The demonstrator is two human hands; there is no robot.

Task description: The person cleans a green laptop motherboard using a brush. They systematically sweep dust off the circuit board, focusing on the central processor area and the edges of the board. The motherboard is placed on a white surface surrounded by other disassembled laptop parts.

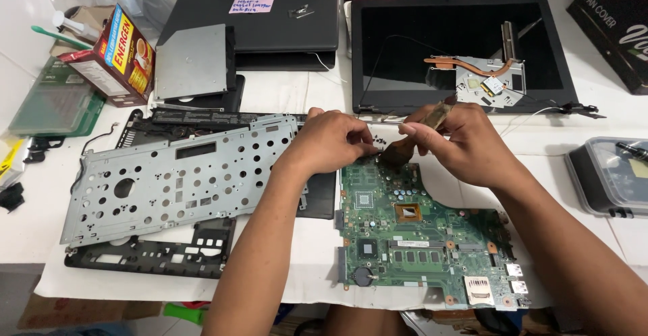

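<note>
A green laptop motherboard (418, 241) lies flat on the white table in front of me. Both hands meet over its far edge. My left hand (331, 140) pinches something small at the board's top edge, and my right hand (466, 144) grips a brownish flat ribbon-like strip (405, 148) that rises from the board. What exactly the left fingers pinch is hidden.
A perforated grey metal keyboard frame (175, 177) lies left on a black laptop base (148, 255). A detached laptop screen (459, 52) with a copper heatsink (482, 73) lies behind. Optical drive (192, 63), closed black laptop (270, 12), red box (111, 56), grey-lidded container (607, 174).
</note>
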